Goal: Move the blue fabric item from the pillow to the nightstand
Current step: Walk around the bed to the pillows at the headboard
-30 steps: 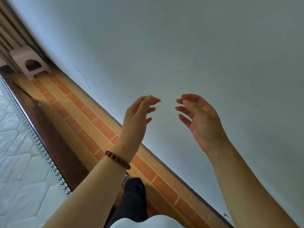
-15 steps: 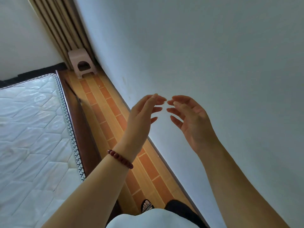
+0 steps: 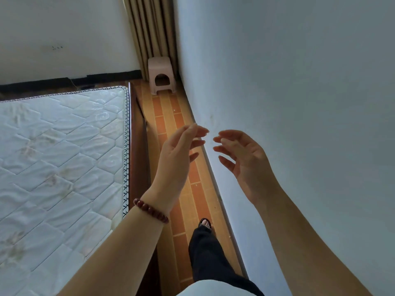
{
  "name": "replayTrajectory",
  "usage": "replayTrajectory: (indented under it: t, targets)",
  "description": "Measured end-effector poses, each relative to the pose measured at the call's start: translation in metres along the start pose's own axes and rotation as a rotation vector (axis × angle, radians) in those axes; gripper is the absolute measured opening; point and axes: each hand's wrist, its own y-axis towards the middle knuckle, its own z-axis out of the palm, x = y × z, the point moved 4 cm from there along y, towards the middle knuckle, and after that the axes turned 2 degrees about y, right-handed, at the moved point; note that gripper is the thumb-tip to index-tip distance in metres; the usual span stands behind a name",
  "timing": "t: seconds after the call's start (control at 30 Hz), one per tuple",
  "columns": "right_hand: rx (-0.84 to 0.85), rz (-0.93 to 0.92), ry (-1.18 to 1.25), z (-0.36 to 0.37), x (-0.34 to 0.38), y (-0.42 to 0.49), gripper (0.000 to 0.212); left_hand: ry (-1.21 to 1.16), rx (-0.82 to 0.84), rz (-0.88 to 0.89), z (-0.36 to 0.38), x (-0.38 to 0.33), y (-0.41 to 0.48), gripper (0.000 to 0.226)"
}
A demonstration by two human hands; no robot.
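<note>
No blue fabric item, pillow or nightstand shows in the head view. My left hand, with a red bead bracelet on its wrist, is raised over the narrow floor strip, fingers apart and holding nothing. My right hand hangs beside it in front of the wall, also open and empty. The fingertips of both hands nearly face each other, a small gap between them.
A bare quilted mattress on a dark wooden frame fills the left. A tiled floor strip runs between bed and pale wall. A small pink plastic stool stands at its far end by beige curtains. My leg and sandal are below.
The view has swung left, bringing the mattress, stool and curtains into sight. Both hands stay raised and open, slightly closer together than a second ago.
</note>
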Motion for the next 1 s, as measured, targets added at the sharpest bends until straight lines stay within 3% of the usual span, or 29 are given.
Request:
replayTrajectory:
  t: [0.27,0.6,1.0]
  targets:
    - [0.115,0.005,0.013,0.026,0.02,0.166,0.012,-0.021,-0.055,-0.008,-0.008,-0.022,0.153,0.029]
    - [0.202,0.069,0.027,0.063,0.011,0.292,0.011,0.003,-0.156,-0.025,-0.046,-0.013,0.261,0.033]
    - [0.174,0.082,-0.007,0.142,0.006,0.485,0.012,-0.001,-0.092,-0.008,-0.118,-0.026,0.463,0.027]
